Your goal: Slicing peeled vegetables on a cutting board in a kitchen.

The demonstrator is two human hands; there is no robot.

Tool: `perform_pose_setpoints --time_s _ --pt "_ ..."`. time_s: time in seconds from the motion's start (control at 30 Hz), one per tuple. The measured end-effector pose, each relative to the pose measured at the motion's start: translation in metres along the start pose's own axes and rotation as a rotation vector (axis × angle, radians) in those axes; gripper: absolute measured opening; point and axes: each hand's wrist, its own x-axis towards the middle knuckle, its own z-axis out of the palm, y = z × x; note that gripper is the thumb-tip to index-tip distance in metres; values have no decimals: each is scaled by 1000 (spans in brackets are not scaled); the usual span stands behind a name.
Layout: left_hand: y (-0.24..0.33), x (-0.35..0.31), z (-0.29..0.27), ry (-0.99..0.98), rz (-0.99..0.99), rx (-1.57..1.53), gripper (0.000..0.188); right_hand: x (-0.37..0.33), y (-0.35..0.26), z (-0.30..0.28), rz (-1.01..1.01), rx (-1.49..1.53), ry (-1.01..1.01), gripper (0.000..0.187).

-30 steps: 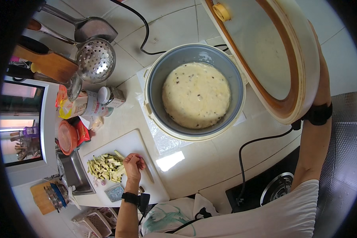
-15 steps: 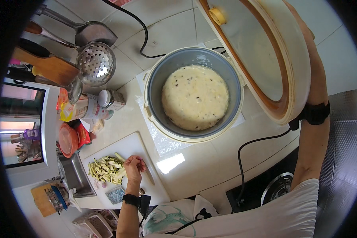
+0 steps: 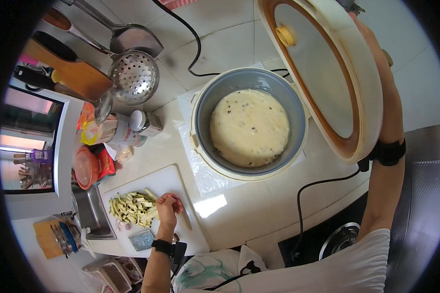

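In the middle of the counter stands a rice cooker [image 3: 195, 139] with a grey inner pot [image 3: 298, 117]. A pale, thick mixture with dark flecks [image 3: 249, 129] fills its lower part. My right hand [image 3: 370, 36] is behind the raised rice cooker lid [image 3: 371, 105], at its upper edge, and appears to hold it; the lid hides most of the fingers. My left hand [image 3: 169, 207] is closed, fingertips pressed together, over a white cutting board [image 3: 190, 241]. Whether anything is pinched in it cannot be seen. Green-edged pale vegetable strips [image 3: 132, 207] lie beside that hand.
A slotted ladle [image 3: 133, 78], a turner [image 3: 137, 39] and a wooden spatula [image 3: 83, 73] hang at the upper left. Below them stand a jar [image 3: 145, 123] and an orange-lidded bowl [image 3: 86, 167]. A sink [image 3: 93, 215] adjoins the board; a gas burner [image 3: 342, 239] is lower right.
My view has shifted, so the cooker and hanging utensils appear farther right and lower. My left hand stays closed over the board, and the lid remains raised.
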Motion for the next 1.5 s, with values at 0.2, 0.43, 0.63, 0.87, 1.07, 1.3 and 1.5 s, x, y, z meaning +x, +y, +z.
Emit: perform_pose_setpoints --time_s 0.2,0.43,0.63,0.87,1.07,1.3,1.5 --pt "-1 0 -2 -24 -5 -1 13 8 -10 -7 29 186 -228 34" --pt "2 -2 2 -35 -3 -6 13 2 11 -2 -13 124 -111 33" --pt "0 -2 1 -28 6 -9 13 -9 -8 20 59 130 37 34" --pt "-3 0 -1 -34 -4 -15 13 -3 -1 12 34 118 -10 34" --pt "-3 1 -4 -21 2 -14 13 1 10 -5 9 112 -173 33" --pt "-1 2 8 -48 -6 -8 13 -7 1 -5 -33 135 -70 32" --pt "0 -3 -7 -4 1 -6 13 -1 14 7 0 192 -80 34"
